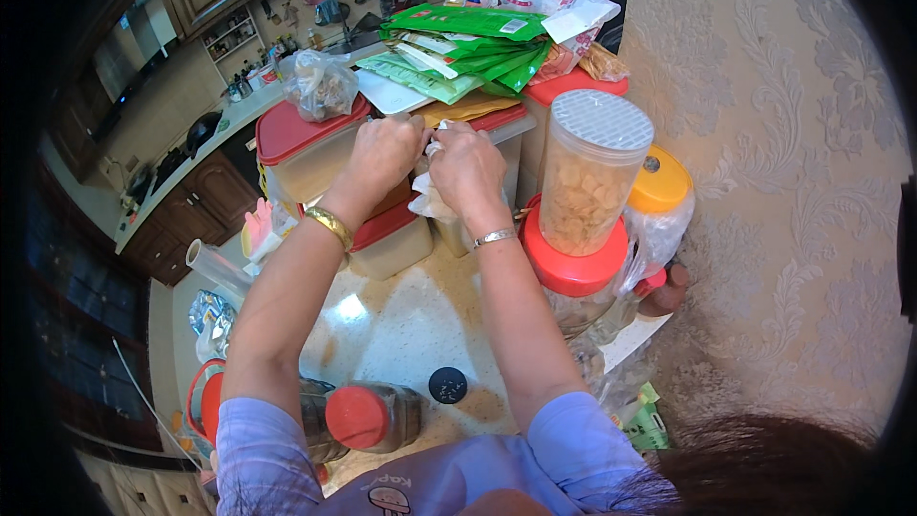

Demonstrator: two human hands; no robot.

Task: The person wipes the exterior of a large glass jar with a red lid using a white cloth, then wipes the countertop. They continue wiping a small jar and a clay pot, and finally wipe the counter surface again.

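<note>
Both of my arms reach forward over the stacked plastic food boxes. My right hand (469, 165) is closed around a crumpled white tissue or cloth (428, 199), which hangs below the fingers and shows above them. My left hand (390, 150) is right beside it, knuckles up, with its fingers curled. Its fingertips are hidden, so whether it also grips the white piece does not show. Under the left wrist is a red-lidded box (392, 247). Another box with a red lid (311, 132) stands left of the hands, and a brown paper envelope (469, 110) lies just beyond them.
Green packets (494, 50) and a knotted plastic bag (319, 82) top the boxes. A clear canister of pale chips (591, 186) stands on a red-lidded jar (573, 265) at right. Near my body are a red-capped jar (358, 417) and a black round lid (448, 385) on the countertop (401, 330).
</note>
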